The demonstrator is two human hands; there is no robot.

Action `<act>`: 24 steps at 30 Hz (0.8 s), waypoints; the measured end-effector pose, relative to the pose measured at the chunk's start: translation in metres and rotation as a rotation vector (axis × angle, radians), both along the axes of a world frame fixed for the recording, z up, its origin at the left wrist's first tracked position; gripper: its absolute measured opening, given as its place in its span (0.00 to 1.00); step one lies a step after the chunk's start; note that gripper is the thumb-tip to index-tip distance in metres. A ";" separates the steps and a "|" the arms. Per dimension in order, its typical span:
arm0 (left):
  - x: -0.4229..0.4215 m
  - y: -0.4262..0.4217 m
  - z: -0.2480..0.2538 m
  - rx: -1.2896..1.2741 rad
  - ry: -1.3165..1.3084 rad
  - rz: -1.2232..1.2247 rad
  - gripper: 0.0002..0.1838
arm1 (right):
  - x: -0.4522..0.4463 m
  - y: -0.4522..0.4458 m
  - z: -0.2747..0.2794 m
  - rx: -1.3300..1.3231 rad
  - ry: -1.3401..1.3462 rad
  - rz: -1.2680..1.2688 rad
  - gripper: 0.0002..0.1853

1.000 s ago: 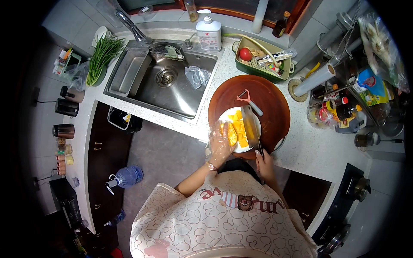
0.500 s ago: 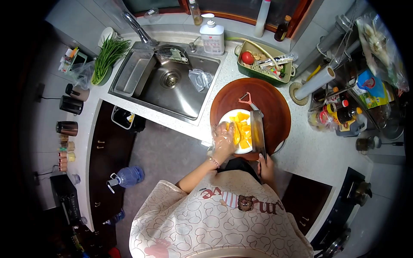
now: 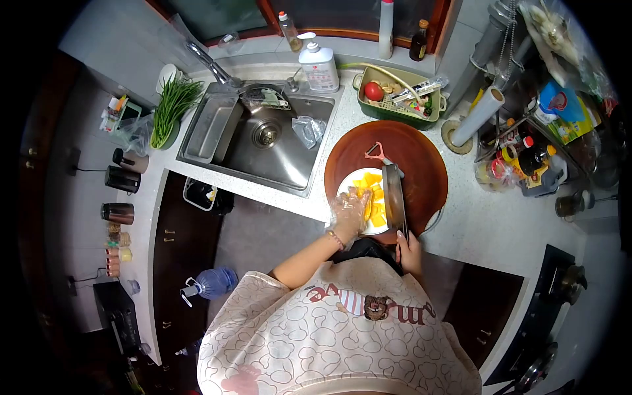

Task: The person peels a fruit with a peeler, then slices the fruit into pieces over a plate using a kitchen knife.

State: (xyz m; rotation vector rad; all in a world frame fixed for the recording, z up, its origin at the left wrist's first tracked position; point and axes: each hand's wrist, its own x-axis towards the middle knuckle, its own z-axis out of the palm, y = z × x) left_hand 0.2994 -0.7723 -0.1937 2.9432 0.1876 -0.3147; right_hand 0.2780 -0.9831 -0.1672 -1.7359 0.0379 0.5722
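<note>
My left hand point(image 3: 349, 212), in a clear plastic glove, reaches over a white plate point(image 3: 343, 185) from its left side. Its fingers are curled against yellow-orange chunks point(image 3: 377, 216) heaped on the plate. In my right hand point(image 3: 409, 249) is the handle of a cleaver point(image 3: 394, 197). The wide blade stands nearly on edge along the plate's right rim. Both plate and blade are over a round brown cutting board point(image 3: 424, 178). A peeler point(image 3: 376, 153) with a pinkish-orange frame lies on the board beyond the plate.
Left of the board is a steel sink point(image 3: 289, 161) with a crumpled plastic bag point(image 3: 308, 131). A green basket point(image 3: 403, 118) of vegetables sits behind the board. Bottles point(image 3: 526, 161) and a cling-film roll point(image 3: 480, 115) stand to the right. Green stalks point(image 3: 172, 112) are left of the sink.
The view has turned slightly, so the left counter and floor bottle appear farther right. My left fingers have shifted a little on the chunks. The cleaver stays beside the plate.
</note>
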 end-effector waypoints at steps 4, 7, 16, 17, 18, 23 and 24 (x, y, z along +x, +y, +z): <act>0.001 0.003 0.012 -0.067 0.016 0.003 0.40 | -0.001 -0.001 -0.001 0.060 0.052 -0.070 0.16; 0.006 0.007 0.025 -0.154 0.072 0.022 0.41 | 0.000 -0.003 0.003 0.057 0.024 -0.074 0.16; -0.008 0.058 -0.010 -2.209 0.146 0.573 0.40 | 0.003 -0.012 0.001 0.222 -0.005 -0.103 0.11; -0.009 0.062 0.008 -2.322 0.176 0.557 0.40 | 0.003 -0.013 0.009 0.248 0.002 -0.104 0.11; -0.012 0.065 0.027 -2.434 0.203 0.537 0.40 | 0.005 -0.012 0.018 0.275 0.008 -0.102 0.10; -0.011 0.049 0.089 -2.943 0.277 0.304 0.41 | 0.025 -0.007 0.082 0.228 -0.029 -0.006 0.06; -0.010 0.046 0.098 -2.986 0.247 0.327 0.42 | 0.029 -0.007 0.094 0.226 -0.058 0.035 0.05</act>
